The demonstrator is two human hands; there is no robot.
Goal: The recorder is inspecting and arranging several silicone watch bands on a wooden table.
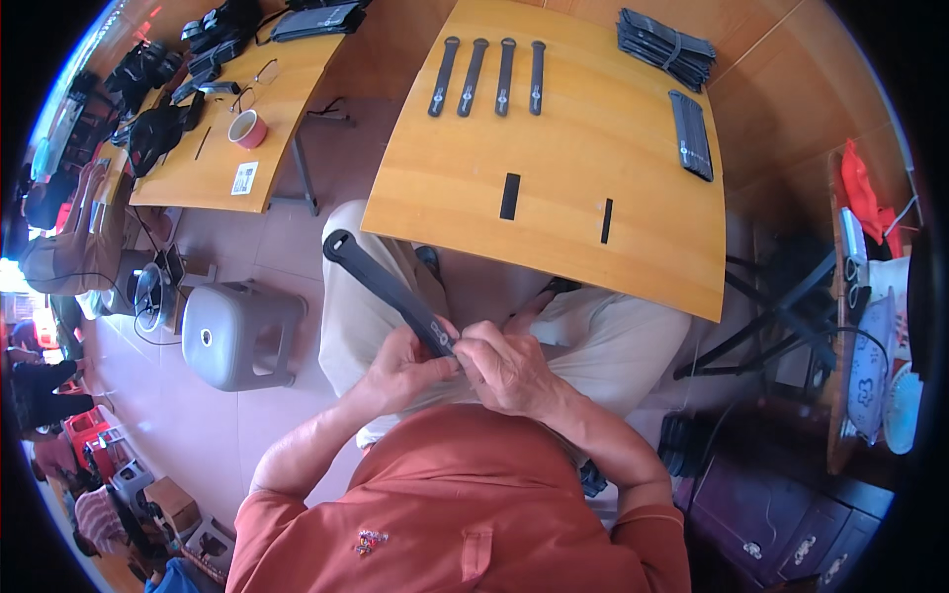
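A black strap [381, 282] with a slotted, rounded end slants up and to the left from my hands, above my lap. Its lower end lies in my left hand [403, 373], thumb pressed against it. My right hand [506, 368] pinches that same lower end, fingers bent and touching the left fingertips. What the right fingertips do there is partly hidden. On the wooden table [554, 148] ahead, several matching straps [474, 77] lie side by side at the far left. A flat stack of straps [691, 135] rests near the right edge, and a tied bundle [667, 49] sits behind it.
Two short black strips [510, 197] mark the near tabletop. To the left, another table [297, 109] holds a pink cup [247, 128], glasses and black bags. A grey stool [242, 336] stands on the floor. Shelving [840, 326] and a dark cabinet [761, 524] line the right side.
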